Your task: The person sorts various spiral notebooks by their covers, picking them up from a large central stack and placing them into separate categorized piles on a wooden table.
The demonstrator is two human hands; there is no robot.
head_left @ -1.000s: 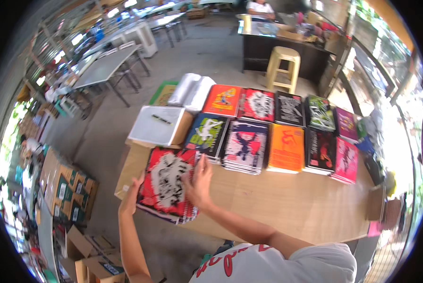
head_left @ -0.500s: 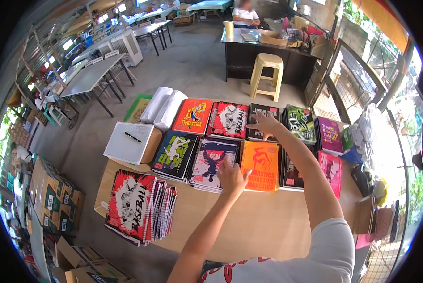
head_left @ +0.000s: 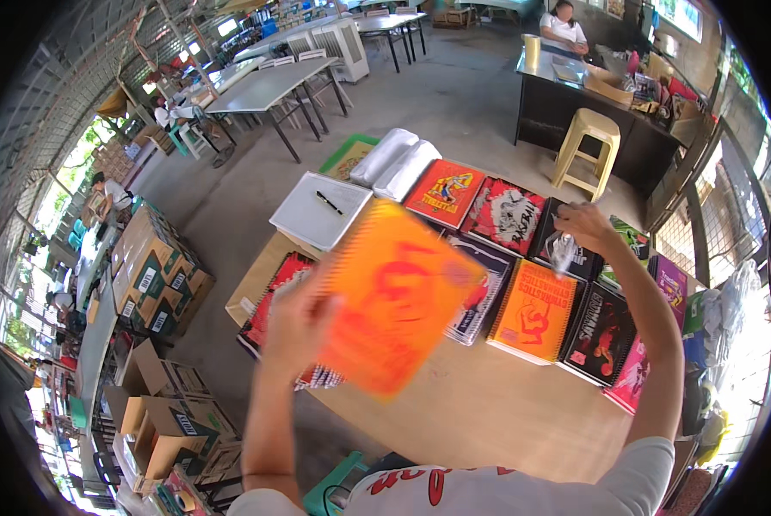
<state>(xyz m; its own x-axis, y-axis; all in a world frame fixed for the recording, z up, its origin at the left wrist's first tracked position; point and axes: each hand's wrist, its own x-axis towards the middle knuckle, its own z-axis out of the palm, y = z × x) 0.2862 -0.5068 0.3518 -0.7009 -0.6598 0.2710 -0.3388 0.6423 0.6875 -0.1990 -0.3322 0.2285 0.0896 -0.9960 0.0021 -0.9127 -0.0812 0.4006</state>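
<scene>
My left hand (head_left: 299, 322) grips an orange spiral notebook (head_left: 403, 297) by its bound left side. Motion blurs both, and the notebook is raised and tilted above the table. Part of a stack of red baseball notebooks (head_left: 286, 275) shows behind that hand. Over a stack of black notebooks (head_left: 545, 245) in the back row, my right hand (head_left: 582, 225) has its fingers bent down and together. A greyish patch lies below the fingertips; whether they pinch anything is unclear. Another orange notebook (head_left: 532, 314) tops a stack in the front row.
Around these stand stacks topped by a red-orange notebook (head_left: 446, 191), a red one (head_left: 504, 213) and a black basketball-themed one (head_left: 599, 334). A pen (head_left: 329, 203) rests on a white board (head_left: 304, 215). Beyond are white wrapped packs (head_left: 407, 170), a stool (head_left: 588, 150) and a seated person (head_left: 564, 30).
My left hand has taken up an orange notebook and carried it left; another orange one now shows on that stack. My right hand's spread fingers have drawn together. The view has turned left.
</scene>
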